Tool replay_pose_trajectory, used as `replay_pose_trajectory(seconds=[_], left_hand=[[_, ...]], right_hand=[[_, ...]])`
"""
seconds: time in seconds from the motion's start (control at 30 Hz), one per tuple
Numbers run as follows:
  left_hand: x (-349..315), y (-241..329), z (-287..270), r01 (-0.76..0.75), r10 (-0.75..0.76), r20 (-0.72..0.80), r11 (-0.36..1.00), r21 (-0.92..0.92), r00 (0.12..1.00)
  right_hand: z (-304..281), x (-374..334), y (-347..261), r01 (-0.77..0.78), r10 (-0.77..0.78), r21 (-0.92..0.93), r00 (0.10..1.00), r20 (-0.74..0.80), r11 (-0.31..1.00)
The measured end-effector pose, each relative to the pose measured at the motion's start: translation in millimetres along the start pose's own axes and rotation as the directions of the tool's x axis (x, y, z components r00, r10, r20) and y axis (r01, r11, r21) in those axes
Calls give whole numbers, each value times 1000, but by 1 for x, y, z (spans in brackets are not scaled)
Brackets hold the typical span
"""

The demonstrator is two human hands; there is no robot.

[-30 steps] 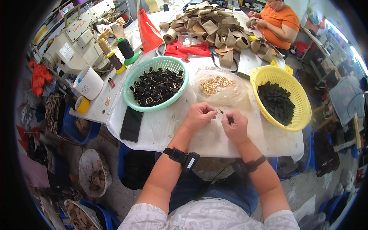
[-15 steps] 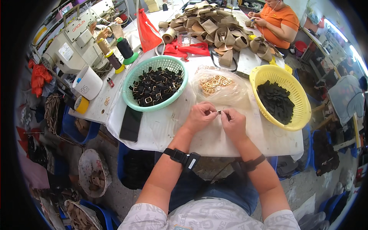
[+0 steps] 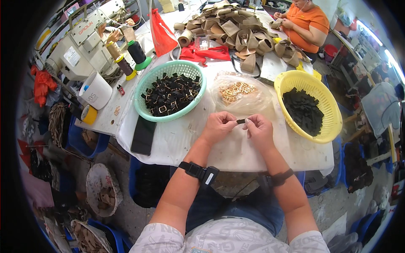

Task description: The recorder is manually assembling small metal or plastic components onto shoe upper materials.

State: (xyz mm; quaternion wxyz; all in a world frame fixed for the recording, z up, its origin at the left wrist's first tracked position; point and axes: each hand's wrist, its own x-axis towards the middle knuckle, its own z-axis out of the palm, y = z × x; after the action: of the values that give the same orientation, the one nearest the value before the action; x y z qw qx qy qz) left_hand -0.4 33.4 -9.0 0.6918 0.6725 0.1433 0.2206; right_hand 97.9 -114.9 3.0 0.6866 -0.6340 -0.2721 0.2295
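Between my two hands a short black strap piece (image 3: 241, 121) is stretched level above the white-covered table. My left hand (image 3: 219, 126) pinches its left end, and my right hand (image 3: 258, 128) pinches the other. Whether a buckle is on the strap I cannot make out. Just beyond my hands lies a clear plastic bag of gold buckles (image 3: 237, 92). A mint-green basket (image 3: 143, 107) at the left holds black straps fitted with gold buckles (image 3: 171, 95). To the right, a yellow basket (image 3: 333, 122) contains plain black strap pieces (image 3: 303, 111).
A black phone (image 3: 144, 135) lies by the green basket. Further left are a sewing machine (image 3: 84, 46), thread cones (image 3: 136, 52) and a white cup (image 3: 96, 90). Tan pieces (image 3: 230, 27) are heaped at the back, beside a person in orange (image 3: 310, 23). Blue bins (image 3: 99, 147) stand below.
My hands have moved slightly apart, and more of the black strap shows between them. My right hand has turned and its fingers have spread a little.
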Motion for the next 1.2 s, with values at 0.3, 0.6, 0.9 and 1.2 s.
replay_pose_trajectory(seconds=[0.3, 0.6, 0.9, 1.2], left_hand=[[2, -1, -1, 15, -15, -5, 1000, -13, 1000], [0, 3, -1, 19, -19, 19, 999, 36, 1000], [-1, 6, -2, 9, 2, 126, 996, -87, 992], [0, 4, -2, 10, -5, 92, 998, -56, 996]], right_hand=[[4, 0, 11, 67, -62, -139, 997, 45, 988], [3, 0, 3, -46, 50, -35, 991, 128, 998], [-2, 4, 1, -32, 23, 66, 991, 135, 997], [-1, 4, -1, -51, 39, 93, 991, 126, 994]])
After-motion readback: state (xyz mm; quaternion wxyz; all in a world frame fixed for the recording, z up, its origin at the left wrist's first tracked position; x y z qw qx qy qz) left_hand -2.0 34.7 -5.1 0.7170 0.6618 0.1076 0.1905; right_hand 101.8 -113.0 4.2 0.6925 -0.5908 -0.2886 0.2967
